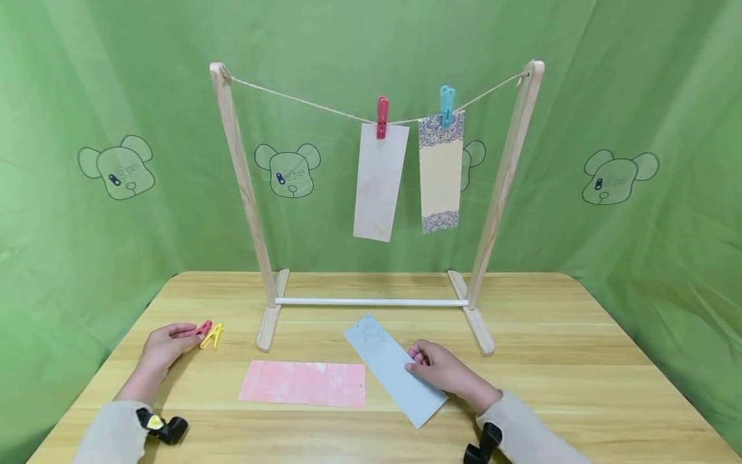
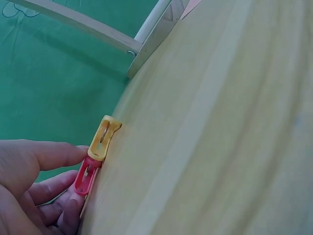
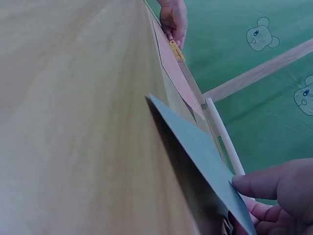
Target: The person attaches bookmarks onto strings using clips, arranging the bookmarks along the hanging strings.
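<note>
At the table's left side my left hand (image 1: 165, 346) pinches a red clothespin (image 1: 203, 328) between thumb and fingers. Right beside it stands a yellow clothespin (image 1: 212, 336), seen touching the red one in the left wrist view. My right hand (image 1: 442, 368) grips the right edge of a light blue paper strip (image 1: 394, 367), thumb on top and fingers beneath. In the right wrist view that blue strip (image 3: 195, 147) is partly lifted off the tabletop. A pink paper strip (image 1: 303, 384) lies flat between my hands.
A wooden stand (image 1: 246, 187) with a string (image 1: 295, 98) rises behind. A red clothespin (image 1: 382, 117) holds a white strip (image 1: 380, 187) there; a blue clothespin (image 1: 446, 106) holds a patterned strip (image 1: 440, 174). A white crossbar (image 1: 371, 301) joins the stand's feet.
</note>
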The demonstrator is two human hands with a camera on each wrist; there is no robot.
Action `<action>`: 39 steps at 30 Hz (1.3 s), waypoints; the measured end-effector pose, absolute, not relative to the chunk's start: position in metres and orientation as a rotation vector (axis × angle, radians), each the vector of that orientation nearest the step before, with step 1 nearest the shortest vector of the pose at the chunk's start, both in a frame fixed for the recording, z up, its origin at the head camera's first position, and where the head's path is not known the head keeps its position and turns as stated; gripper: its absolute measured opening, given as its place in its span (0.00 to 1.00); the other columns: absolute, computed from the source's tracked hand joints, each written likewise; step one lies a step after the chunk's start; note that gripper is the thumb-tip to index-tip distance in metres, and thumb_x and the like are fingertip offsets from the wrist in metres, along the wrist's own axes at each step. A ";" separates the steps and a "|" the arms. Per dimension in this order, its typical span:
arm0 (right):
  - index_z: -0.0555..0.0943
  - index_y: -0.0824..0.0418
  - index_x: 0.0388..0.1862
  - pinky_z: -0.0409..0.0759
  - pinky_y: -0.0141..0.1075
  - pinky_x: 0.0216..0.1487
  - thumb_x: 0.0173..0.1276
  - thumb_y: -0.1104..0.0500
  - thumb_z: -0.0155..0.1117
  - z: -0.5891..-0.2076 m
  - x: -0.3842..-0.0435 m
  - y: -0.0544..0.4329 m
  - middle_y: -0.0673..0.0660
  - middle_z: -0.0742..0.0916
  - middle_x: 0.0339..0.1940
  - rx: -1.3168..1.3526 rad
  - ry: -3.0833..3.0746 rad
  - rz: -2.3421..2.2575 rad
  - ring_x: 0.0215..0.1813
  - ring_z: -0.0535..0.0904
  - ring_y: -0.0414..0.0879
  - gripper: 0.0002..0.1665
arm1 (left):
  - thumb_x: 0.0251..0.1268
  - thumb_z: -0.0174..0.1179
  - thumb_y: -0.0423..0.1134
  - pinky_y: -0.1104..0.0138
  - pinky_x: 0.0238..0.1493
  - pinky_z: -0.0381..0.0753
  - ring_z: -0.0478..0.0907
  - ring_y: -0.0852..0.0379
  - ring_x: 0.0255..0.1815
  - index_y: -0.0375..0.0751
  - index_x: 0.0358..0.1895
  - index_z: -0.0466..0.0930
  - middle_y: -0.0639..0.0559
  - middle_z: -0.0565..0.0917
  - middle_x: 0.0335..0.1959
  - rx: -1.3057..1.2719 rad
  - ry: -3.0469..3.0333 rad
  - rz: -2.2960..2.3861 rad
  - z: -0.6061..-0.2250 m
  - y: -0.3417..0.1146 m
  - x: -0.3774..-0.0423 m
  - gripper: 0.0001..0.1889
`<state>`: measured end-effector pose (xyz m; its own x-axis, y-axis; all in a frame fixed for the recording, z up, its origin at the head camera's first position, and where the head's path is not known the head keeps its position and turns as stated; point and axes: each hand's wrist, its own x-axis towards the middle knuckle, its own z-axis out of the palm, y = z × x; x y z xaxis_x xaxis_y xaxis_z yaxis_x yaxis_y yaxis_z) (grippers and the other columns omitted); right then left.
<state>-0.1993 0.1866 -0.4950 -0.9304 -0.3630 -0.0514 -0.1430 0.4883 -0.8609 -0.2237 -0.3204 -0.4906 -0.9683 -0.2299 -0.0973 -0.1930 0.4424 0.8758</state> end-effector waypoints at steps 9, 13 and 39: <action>0.74 0.69 0.37 0.68 0.26 0.30 0.67 0.66 0.56 -0.497 -0.203 0.191 0.52 0.73 0.28 -0.453 2.471 -1.453 0.32 0.68 0.43 0.05 | 0.60 0.62 0.33 0.81 0.33 0.76 0.73 0.75 0.29 0.20 0.58 0.67 0.45 0.84 0.40 0.381 -2.647 -1.564 -0.492 -0.323 -0.221 0.26; 0.73 0.70 0.38 0.68 0.26 0.30 0.67 0.66 0.57 -0.498 -0.203 0.191 0.53 0.74 0.29 -0.454 2.455 -1.466 0.33 0.68 0.43 0.06 | 0.58 0.63 0.32 0.83 0.34 0.75 0.72 0.75 0.30 0.20 0.58 0.67 0.39 0.82 0.43 0.362 -2.671 -1.526 -0.492 -0.324 -0.220 0.27; 0.75 0.74 0.44 0.75 0.28 0.32 0.67 0.66 0.57 -0.498 -0.212 0.199 0.55 0.79 0.30 -0.411 2.374 -1.538 0.33 0.73 0.44 0.11 | 0.53 0.67 0.38 0.53 0.45 0.74 0.75 0.40 0.43 0.22 0.51 0.73 0.30 0.79 0.43 0.363 -2.850 -1.188 -0.482 -0.326 -0.215 0.26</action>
